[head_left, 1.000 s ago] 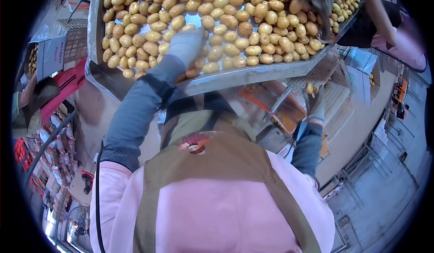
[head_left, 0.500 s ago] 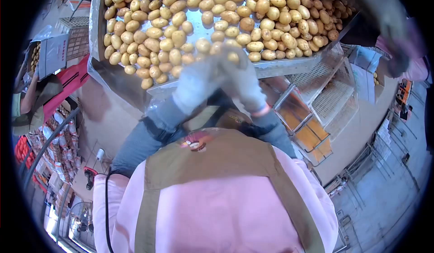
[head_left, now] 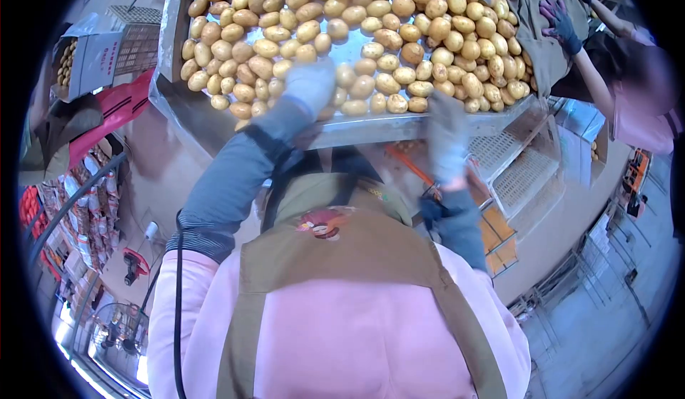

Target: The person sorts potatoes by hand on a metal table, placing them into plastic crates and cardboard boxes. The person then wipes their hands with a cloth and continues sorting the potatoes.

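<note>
Many yellow-brown potatoes (head_left: 389,39) lie spread over a metal table with a raised rim (head_left: 371,129). My left hand (head_left: 311,85), in a pale glove, is over the potatoes near the front rim. It is blurred, and its fingers and anything under them cannot be made out. My right hand (head_left: 447,139), gloved too, hovers by the front rim to the right, beside the heaped potatoes. Motion smears its fingers. The two hands are well apart.
Across the table's right corner, a co-worker (head_left: 642,78) reaches over a grey-brown cloth (head_left: 531,24). Perforated crates (head_left: 524,174) stand below the rim on the right. At the left are a box of potatoes (head_left: 93,60) and another person's apron (head_left: 68,131).
My hands were close together over the front rim; now the left is farther left and up, the right farther right. The co-worker's arm has drawn back, and a grey-brown cloth shows at the right corner.
</note>
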A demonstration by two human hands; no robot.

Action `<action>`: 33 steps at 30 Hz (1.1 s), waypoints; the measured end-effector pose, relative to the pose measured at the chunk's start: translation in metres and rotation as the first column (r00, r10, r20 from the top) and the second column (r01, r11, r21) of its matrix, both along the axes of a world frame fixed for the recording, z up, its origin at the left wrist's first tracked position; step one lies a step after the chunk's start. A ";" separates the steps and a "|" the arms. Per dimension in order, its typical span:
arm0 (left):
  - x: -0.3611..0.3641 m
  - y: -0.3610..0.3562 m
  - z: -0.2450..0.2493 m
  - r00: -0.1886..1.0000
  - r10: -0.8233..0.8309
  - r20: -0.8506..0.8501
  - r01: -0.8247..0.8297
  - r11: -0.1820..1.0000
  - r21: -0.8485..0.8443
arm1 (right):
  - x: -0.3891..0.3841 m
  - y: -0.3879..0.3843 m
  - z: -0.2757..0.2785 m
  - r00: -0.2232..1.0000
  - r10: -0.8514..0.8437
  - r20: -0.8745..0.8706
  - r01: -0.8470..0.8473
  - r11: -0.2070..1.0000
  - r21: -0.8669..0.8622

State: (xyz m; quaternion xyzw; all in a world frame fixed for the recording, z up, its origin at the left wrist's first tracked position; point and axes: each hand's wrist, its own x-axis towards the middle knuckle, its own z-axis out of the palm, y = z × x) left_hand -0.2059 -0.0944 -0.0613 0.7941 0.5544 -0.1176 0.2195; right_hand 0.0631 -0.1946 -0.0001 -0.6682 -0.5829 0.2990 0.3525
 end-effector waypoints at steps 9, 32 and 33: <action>-0.076 -0.046 0.050 0.000 0.880 0.475 -0.339 0.447 -0.828 | -0.165 0.144 -0.037 0.520 0.603 0.606 -0.599 0.763 -0.244; -0.094 0.140 -0.004 0.971 0.182 0.154 -0.219 0.937 0.272 | -0.166 0.105 0.003 0.592 0.048 -0.804 -0.292 0.943 -0.158; -0.094 0.139 -0.005 0.942 0.271 0.200 -0.309 0.931 0.194 | -0.165 0.104 0.000 0.564 0.047 -0.825 -0.298 0.943 -0.150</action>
